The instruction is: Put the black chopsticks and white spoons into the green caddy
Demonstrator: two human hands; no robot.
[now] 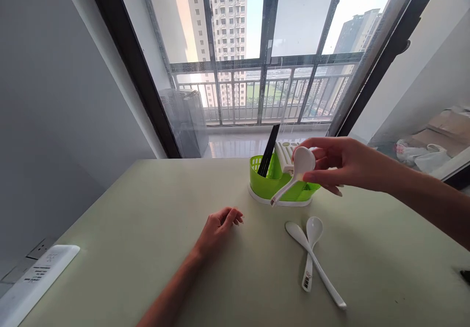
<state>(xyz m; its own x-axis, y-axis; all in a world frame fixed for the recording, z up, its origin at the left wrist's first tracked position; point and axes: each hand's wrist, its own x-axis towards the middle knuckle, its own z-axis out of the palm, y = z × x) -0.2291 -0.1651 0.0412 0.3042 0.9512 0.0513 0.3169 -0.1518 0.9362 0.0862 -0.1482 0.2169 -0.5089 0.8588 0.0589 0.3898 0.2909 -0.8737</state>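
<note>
My right hand (340,163) pinches a white soup spoon (304,160) at its bowl end, with the handle slanting down to the left. It holds the spoon in front of a green cutlery holder (264,185), which has a white base. Black chopsticks (269,151) lean in the holder's left part, beside a white slotted rack (283,158). Curled loosely, my left hand (222,221) rests on the table with nothing seen in it. Two more white spoons lie crossed nearer to me: a long-handled spoon (323,274) on top of a shorter spoon (315,230).
The pale green table (147,229) spans the view. A white power strip (44,273) lies at its left edge, and a dark object (465,275) shows at the far right. Beyond the table's back edge stand glass doors and a balcony railing (271,92).
</note>
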